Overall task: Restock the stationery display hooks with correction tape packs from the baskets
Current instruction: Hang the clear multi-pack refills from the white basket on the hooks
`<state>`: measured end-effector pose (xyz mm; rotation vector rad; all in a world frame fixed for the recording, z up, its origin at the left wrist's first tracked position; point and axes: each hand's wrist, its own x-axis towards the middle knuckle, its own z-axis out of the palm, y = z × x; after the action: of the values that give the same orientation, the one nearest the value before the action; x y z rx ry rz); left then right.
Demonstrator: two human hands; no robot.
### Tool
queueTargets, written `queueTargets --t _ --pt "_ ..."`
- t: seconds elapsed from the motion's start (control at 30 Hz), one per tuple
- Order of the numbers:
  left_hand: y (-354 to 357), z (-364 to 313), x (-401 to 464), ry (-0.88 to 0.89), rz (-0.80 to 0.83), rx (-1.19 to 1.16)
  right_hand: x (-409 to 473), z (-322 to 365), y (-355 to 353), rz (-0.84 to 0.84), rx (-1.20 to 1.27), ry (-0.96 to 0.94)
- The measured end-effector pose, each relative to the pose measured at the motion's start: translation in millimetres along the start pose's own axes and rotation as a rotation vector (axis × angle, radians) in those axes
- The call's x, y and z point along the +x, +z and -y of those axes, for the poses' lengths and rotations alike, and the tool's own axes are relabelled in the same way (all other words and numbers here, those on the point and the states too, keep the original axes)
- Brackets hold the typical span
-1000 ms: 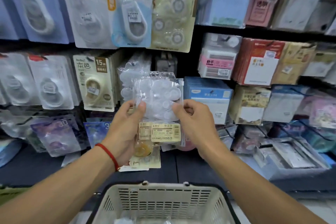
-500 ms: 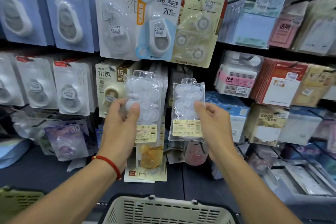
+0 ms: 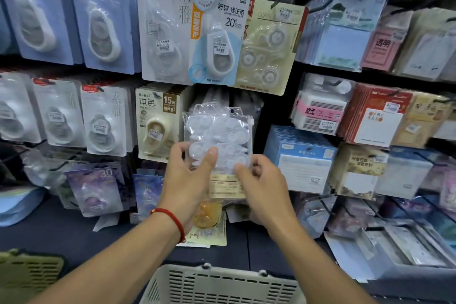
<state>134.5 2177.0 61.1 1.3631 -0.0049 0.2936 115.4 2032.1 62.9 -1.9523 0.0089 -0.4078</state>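
a dark display wall point(image 3: 276, 111) fills the view, hung edge to edge with stationery on black hooks; at its middle the left hand point(image 3: 187, 177) and right hand point(image 3: 261, 185) meet on a clear correction tape pack point(image 3: 218, 138), held upright against the packs hanging on the wall behind it. the left thumb lies across the pack's clear blister front with the fingers curled behind its left edge, so that hand pinches it; the right hand pinches the lower right part of the same pack between thumb and fingers, just above its pale yellow label point(image 3: 227, 186). a red cord bracelet point(image 3: 172, 219) circles the left wrist. to the left hang rows of white and blue correction tape cards point(image 3: 103, 32), and a cream card marked 15m point(image 3: 158, 121) sits just beside the held pack. above, a light blue card marked 20 point(image 3: 222, 39) overlaps a cream card of refills point(image 3: 269, 47). on the right are blue sticky note pads point(image 3: 340, 32), a stack of blue boxes point(image 3: 301, 158) and red-edged packs point(image 3: 375, 116), blurred toward the edge. below the hooks runs a dark shelf ledge point(image 3: 61, 234) with a few loose cards lying on it. at the bottom edge stands a cream slotted basket point(image 3: 222, 284), directly under the hands, and the corner of an olive basket point(image 3: 29, 271) shows at lower left
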Motion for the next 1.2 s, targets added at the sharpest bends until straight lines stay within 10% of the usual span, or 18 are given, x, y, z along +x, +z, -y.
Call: queueTargets --t 0.73,0.83,1.0,1.2 --pt "-10 -7 4 0.054 -0.025 0.088 8 0 -20 -0.209 0.156 0.065" --pt "-10 -7 2 0.076 0.028 0.110 9 -3 -21 -0.279 -0.217 -0.074" --pt "-4 2 -6 0.132 0.203 0.171 3 -6 -9 -0.022 -0.123 -0.095" --pt "8 6 -13 0.114 0.267 0.279 8 -8 -11 -0.215 0.025 -0.046"
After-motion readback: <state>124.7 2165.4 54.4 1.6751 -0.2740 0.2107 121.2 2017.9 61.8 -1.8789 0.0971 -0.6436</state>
